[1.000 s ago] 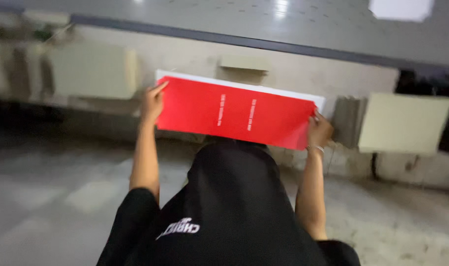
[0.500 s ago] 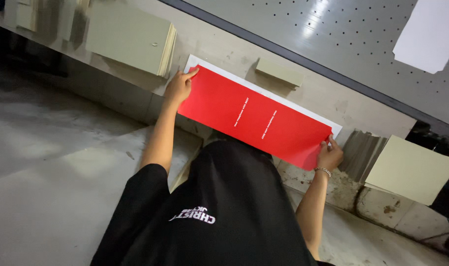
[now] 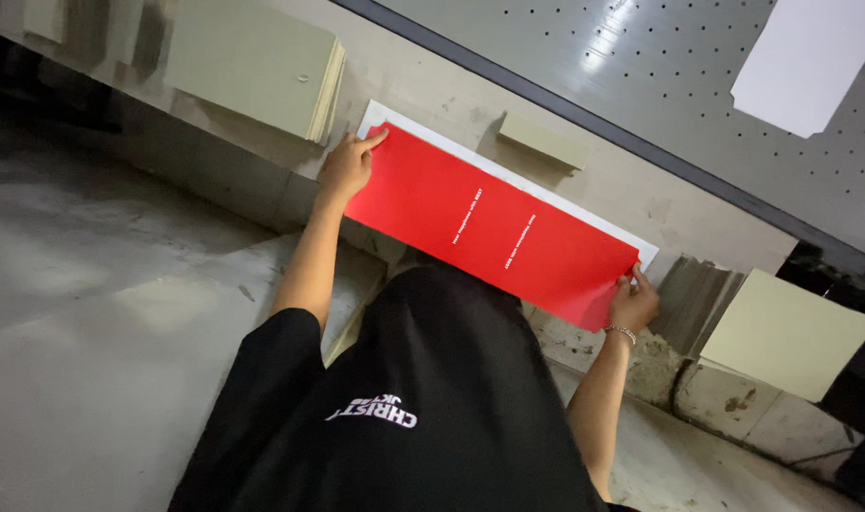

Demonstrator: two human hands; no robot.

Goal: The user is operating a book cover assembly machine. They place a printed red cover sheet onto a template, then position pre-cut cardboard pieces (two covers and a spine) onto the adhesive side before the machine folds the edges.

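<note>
Both hands pinching the red sheet (image 3: 494,226) by its ends, left hand (image 3: 345,167), right hand (image 3: 631,305); could easily land crooked on the white sheet (image 3: 375,112) underneath.

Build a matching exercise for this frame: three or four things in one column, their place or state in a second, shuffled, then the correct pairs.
Things:
1. red sheet
2. left hand
3. right hand
4. white paper
5. cream card stack

Places or states:
A. lies on the perforated grey panel, upper right
B. grips the sheet's end nearest the stack of cards
C. held stretched between both hands
D. wears a bracelet at the wrist
E. lies on the ledge, upper left

Pairs: 1-C, 2-B, 3-D, 4-A, 5-E
</note>
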